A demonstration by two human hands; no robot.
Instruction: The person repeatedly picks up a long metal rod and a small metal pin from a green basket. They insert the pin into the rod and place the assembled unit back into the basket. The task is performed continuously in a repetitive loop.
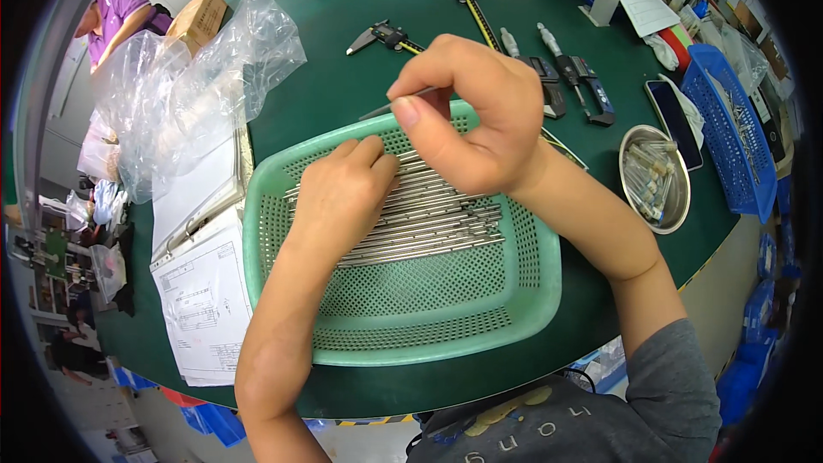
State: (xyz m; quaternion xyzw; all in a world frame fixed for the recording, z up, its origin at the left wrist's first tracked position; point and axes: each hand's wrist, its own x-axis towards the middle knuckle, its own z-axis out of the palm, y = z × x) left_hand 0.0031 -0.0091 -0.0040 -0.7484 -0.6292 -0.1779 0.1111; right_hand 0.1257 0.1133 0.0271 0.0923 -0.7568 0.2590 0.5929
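A green perforated plastic basket (pixel 403 313) holds a layer of thin metal rods (pixel 429 219) lying side by side. My left hand (pixel 343 184) is down in the basket with its fingers curled over the left part of the rods; its fingertips are partly hidden. Above the basket's far side, my right hand (pixel 480 120) pinches a single thin metal rod (pixel 377 110) between thumb and forefinger. That rod points left, and its other end is lost inside the hand.
Two calipers (pixel 467 4) and two micrometers (pixel 570 69) lie beyond the basket. To the right are a metal bowl (pixel 673 206) of small tubes, a phone (pixel 673 120) and a blue basket (pixel 724 163). Drawings (pixel 201 309) and plastic bags (pixel 197 86) flank the left; a person (pixel 124 17) sits farther back.
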